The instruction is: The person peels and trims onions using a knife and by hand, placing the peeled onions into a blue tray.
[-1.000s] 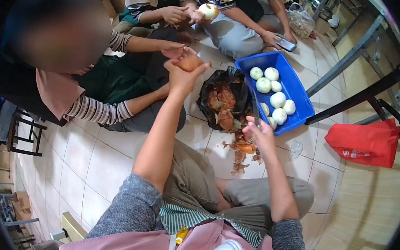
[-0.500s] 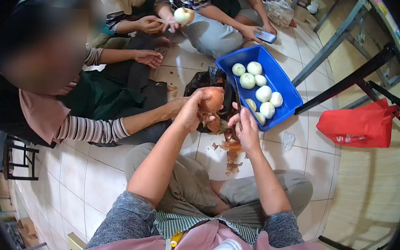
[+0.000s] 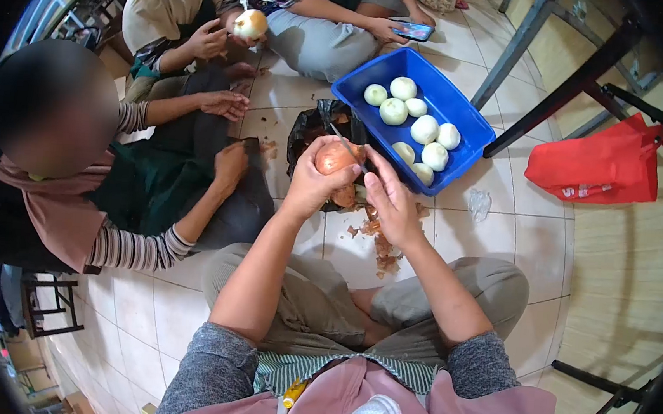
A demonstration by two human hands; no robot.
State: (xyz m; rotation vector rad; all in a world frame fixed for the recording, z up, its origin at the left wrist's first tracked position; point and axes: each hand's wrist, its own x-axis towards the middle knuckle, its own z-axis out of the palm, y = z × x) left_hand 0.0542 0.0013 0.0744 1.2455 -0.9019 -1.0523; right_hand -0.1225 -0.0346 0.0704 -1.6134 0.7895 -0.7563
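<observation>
A brown-skinned onion [image 3: 335, 157] is gripped in my left hand [image 3: 310, 186], in front of my crossed legs. My right hand [image 3: 394, 208] closes on a knife [image 3: 340, 134], whose blade lies against the onion's right side; its handle is mostly hidden by my fingers. Behind my hands an open black plastic bag [image 3: 303, 127] sits on the floor, partly covered by them. Just below the held onion another brown onion [image 3: 344, 199] shows in part. Loose onion skins [image 3: 385, 252] are scattered on the tiles between my forearms.
A blue tub [image 3: 472, 154] with several peeled onions [image 3: 393, 111] stands ahead to the right. One person sits at my left; another beyond holds an onion [image 3: 250, 25], and a third holds a phone [image 3: 414, 31]. A red bag [image 3: 592, 161] and table legs [image 3: 519, 47] are at right.
My right hand has moved left, bringing the knife onto the onion. The neighbour's hand at left has drawn back from near my left hand. The view has shifted slightly.
</observation>
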